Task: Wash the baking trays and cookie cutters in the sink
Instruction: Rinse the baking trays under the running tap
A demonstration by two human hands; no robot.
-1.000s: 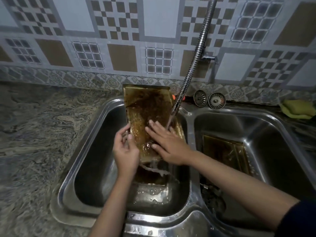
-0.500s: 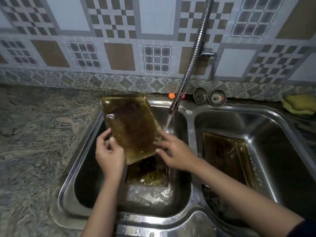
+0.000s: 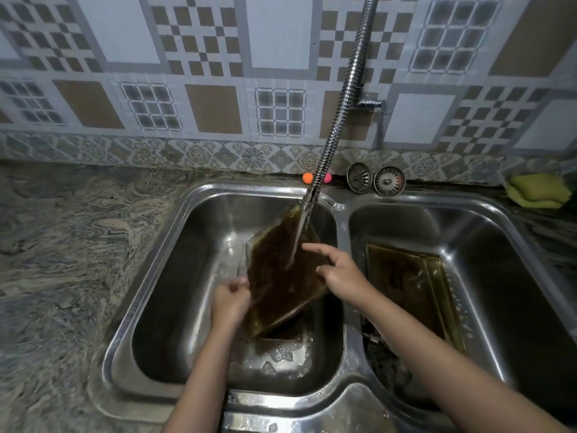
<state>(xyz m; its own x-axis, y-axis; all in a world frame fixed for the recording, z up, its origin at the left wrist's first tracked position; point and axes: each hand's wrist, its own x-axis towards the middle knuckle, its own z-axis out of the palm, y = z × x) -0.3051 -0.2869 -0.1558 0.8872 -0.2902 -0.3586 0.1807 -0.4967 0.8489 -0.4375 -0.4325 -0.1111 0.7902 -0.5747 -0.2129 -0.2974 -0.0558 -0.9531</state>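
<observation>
The fingers [image 3: 239, 281] of the left hand [image 3: 229, 300] are curled round the left edge of a baking tray [image 3: 281, 276], pinching it, while the fingers [image 3: 313, 246] of the right hand [image 3: 338, 271] are spread loosely and laid against its right edge. Between the two hands the tray is held tilted over the left basin [image 3: 187, 276] of the sink, its far corner raised under the tap hose [image 3: 340, 98]; it is judged that this slant is chosen so that the water stream [image 3: 299, 235] strikes the brown, greasy face and runs off downward. Just below the fingers another tray [image 3: 281, 335] is seen lying on the basin floor (only partly visible). To the right of the right hand, a third tray [image 3: 412, 282] is leaned in the right basin [image 3: 515, 276], presumably set apart from the one in hand. Beyond the fingers, on the counter [image 3: 62, 245] by the wall, two drain strainers [image 3: 374, 180] and a sponge [image 3: 537, 190] are kept within reach. No cookie cutters can be made out.
</observation>
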